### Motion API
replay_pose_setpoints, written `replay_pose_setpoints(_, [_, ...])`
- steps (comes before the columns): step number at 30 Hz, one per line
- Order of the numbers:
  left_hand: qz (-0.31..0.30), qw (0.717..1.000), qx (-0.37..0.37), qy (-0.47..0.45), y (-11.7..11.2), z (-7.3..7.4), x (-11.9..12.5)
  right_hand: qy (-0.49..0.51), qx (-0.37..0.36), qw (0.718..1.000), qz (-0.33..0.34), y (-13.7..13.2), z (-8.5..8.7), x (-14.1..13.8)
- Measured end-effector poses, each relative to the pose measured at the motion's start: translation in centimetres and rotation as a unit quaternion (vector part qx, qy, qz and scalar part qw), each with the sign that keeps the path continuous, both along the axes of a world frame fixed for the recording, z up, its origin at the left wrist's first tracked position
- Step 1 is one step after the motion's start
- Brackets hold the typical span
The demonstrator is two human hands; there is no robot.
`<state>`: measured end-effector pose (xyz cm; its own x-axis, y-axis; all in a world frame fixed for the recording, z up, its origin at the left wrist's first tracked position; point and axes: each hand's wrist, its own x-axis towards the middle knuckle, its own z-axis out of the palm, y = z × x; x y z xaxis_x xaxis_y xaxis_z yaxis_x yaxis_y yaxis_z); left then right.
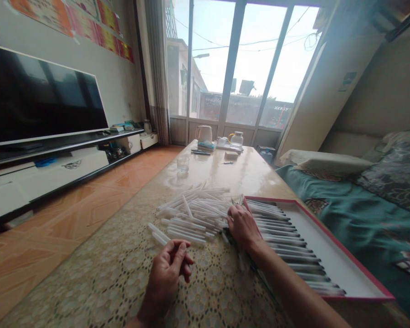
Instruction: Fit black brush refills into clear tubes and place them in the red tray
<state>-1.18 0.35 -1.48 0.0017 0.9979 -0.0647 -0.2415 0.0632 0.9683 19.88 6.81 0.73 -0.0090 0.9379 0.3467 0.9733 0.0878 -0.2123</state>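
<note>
A loose pile of white pen barrels (194, 212) lies on the patterned table (116, 269). My left hand (169, 271) hovers near the pile's front edge, fingers curled around one white barrel. My right hand (244, 225) rests palm down between the pile and a shallow white tray with a red rim (348, 262); its fingers are bent onto the table, and what they grip is hidden. Inside the tray, several assembled pens (287, 241) lie side by side in a row.
At the table's far end stand a white kettle (204, 133), a glass jug (237, 139) and a drinking glass (182, 164). A television (41, 98) on a low cabinet lines the left wall. A teal-covered sofa (358, 218) runs along the right.
</note>
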Motion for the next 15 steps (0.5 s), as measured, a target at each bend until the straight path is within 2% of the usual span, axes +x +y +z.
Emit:
replay_pose_setpoints(3, [-0.050, 0.998, -0.017, -0.019, -0.5, 0.6, 0.3, 0.030, 0.007, 0.999, 0.019, -2.4, 0.3, 0.4])
replay_pose_setpoints(8, [-0.141, 0.972, -0.125, -0.140, -1.4, 0.9, 1.2, 0.097, -0.007, 0.991, 0.095, -7.8, -0.1, -0.2])
replay_pose_setpoints(11, [-0.155, 0.957, -0.156, -0.187, -1.6, 0.5, 1.4, 0.165, -0.023, 0.975, 0.144, -9.8, -0.7, -0.9])
replay_pose_setpoints(15, [-0.148, 0.956, -0.161, -0.197, -1.7, 0.1, 1.2, 0.192, -0.026, 0.966, 0.168, -10.4, -1.2, -1.6])
